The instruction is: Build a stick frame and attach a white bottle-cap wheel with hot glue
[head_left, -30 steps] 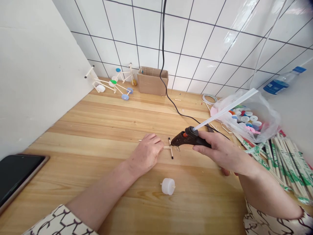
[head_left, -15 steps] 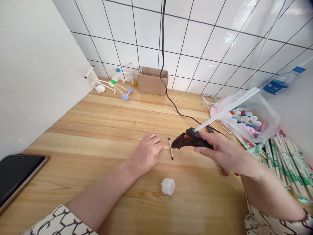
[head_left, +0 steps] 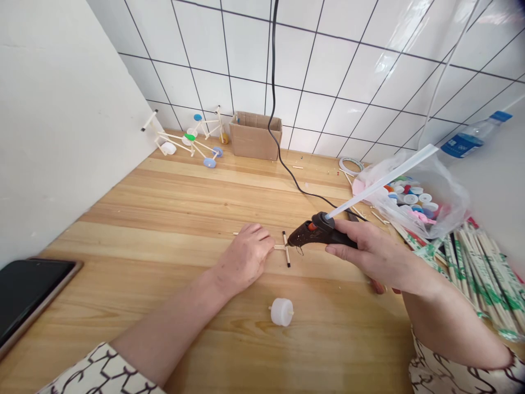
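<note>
My left hand (head_left: 248, 251) is closed over a thin wooden stick (head_left: 279, 248), pressing it to the table; its far end pokes out to the left. A short crosspiece with black ends (head_left: 289, 262) meets the stick's right end in a T. My right hand (head_left: 369, 251) is wrapped round the handle of a black hot glue gun (head_left: 318, 232), and the nozzle touches or nearly touches that joint. From the gun's back rises a long translucent glue stick (head_left: 381, 183). Nearer me lies a white bottle cap piece (head_left: 281, 312) with a small stick through it.
Small stick models with cap wheels (head_left: 191, 137) stand at the back left beside a cardboard box (head_left: 256, 137). A black cord (head_left: 293, 178) crosses the table. At right are a bag of caps (head_left: 447, 197), wrapped sticks (head_left: 484, 273) and a bottle (head_left: 463, 143); a phone (head_left: 33, 295) lies left.
</note>
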The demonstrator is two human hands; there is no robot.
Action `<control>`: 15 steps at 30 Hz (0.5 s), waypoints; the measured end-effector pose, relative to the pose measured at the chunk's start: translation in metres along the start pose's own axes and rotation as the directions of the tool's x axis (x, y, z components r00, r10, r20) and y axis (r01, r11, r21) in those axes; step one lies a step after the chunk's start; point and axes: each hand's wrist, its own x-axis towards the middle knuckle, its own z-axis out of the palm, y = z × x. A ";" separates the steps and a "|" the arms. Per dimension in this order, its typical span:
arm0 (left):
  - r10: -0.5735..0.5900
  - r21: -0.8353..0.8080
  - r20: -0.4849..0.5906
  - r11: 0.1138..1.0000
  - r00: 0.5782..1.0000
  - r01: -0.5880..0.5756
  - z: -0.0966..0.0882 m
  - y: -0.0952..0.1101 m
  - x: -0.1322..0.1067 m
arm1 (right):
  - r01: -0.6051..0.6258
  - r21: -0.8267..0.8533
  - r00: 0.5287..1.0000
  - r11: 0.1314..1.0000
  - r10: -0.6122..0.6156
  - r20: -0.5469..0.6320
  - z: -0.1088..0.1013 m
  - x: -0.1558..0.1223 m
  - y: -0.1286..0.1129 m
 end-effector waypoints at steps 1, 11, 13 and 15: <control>-0.002 0.000 -0.001 1.000 1.000 0.002 0.000 0.000 0.000 | -0.001 0.001 1.000 1.000 0.001 -0.004 0.000 0.000 0.000; 0.003 -0.002 -0.003 1.000 1.000 -0.003 0.001 0.000 0.000 | 0.054 -0.019 0.997 0.998 -0.055 -0.055 0.008 0.002 0.006; 0.003 0.000 -0.001 1.000 1.000 -0.003 0.001 0.000 0.000 | 0.067 -0.033 0.996 0.997 -0.068 -0.059 0.009 0.002 0.008; 0.001 0.001 0.001 1.000 1.000 -0.001 0.001 0.000 0.000 | 0.068 -0.046 0.996 0.997 -0.071 -0.051 0.009 0.003 0.009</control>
